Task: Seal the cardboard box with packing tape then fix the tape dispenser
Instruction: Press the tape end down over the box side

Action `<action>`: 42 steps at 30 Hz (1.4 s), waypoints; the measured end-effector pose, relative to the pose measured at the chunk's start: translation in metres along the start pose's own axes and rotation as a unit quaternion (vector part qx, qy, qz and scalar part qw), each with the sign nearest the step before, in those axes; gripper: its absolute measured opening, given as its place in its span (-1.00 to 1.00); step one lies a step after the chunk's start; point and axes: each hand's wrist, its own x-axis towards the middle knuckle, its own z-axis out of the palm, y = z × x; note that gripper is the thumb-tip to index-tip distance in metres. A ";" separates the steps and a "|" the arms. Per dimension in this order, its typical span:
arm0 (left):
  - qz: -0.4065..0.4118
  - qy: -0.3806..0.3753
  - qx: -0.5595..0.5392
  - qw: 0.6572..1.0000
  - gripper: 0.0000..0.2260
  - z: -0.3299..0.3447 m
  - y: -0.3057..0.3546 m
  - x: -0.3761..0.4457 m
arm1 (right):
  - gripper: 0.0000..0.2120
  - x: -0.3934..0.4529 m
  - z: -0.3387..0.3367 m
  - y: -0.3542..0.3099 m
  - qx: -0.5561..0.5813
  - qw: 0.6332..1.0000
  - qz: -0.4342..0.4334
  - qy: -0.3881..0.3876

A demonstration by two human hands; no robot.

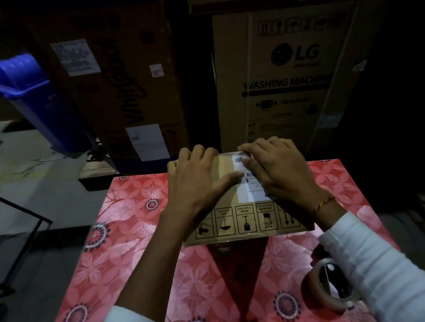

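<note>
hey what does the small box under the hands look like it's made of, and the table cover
The small box looks like plain brown corrugated cardboard, matte, with printed handling symbols and a white paper label. The table cover looks like glossy plastic or oilcloth: its red floral print shows soft sheen, though fabric can't be excluded.

This looks like a storeroom or warehouse. Big cardboard boxes stand at the far side: an LG washing machine box (292,74) on the right, a Whirlpool box (121,91) beside it (more stacked on top). A blue bin (36,103) stands far left.
</note>
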 end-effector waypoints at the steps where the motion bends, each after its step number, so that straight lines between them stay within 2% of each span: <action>1: -0.006 0.005 0.000 1.000 -0.32 0.000 0.001 -0.001 | -0.65 -0.001 0.001 -0.001 0.004 1.000 0.003 0.011; 6: -0.096 0.010 -0.004 0.995 -0.38 -0.001 0.019 0.001 | -0.75 0.001 -0.002 -0.007 0.045 0.997 0.031 0.055; 13: -0.095 0.007 -0.002 0.995 -0.56 -0.002 0.021 -0.001 | -0.78 -0.001 -0.003 -0.012 0.059 0.993 0.055 0.084; 17: -0.110 0.026 -0.013 0.993 -0.61 -0.001 0.028 -0.002 | -0.75 -0.004 -0.004 -0.014 0.054 0.984 0.133 0.103; 21: -0.138 0.041 -0.022 0.989 -0.60 0.001 0.038 -0.003 | -0.70 -0.005 -0.004 -0.014 0.071 0.983 0.147 0.084; 24: -0.146 0.032 0.002 0.989 -0.51 -0.001 0.040 -0.004 | -0.65 -0.006 -0.001 -0.013 0.056 0.985 0.144 0.076; 27: -0.143 0.022 0.013 0.989 -0.52 -0.002 0.039 -0.005 | -0.61 -0.006 -0.002 -0.010 0.062 0.986 0.144 0.064; 33: -0.125 -0.011 -0.036 0.991 -0.62 -0.007 0.032 -0.002 | -0.72 -0.003 -0.007 0.002 0.137 0.980 0.141 0.003; 37: -0.090 -0.043 -0.073 0.992 -0.68 -0.011 0.025 -0.003 | -0.75 -0.004 -0.010 0.007 0.187 0.974 0.130 -0.010; 42: -0.092 -0.076 -0.082 0.989 -0.64 -0.017 0.023 -0.003 | -0.77 -0.006 -0.012 0.003 0.184 0.973 0.136 -0.016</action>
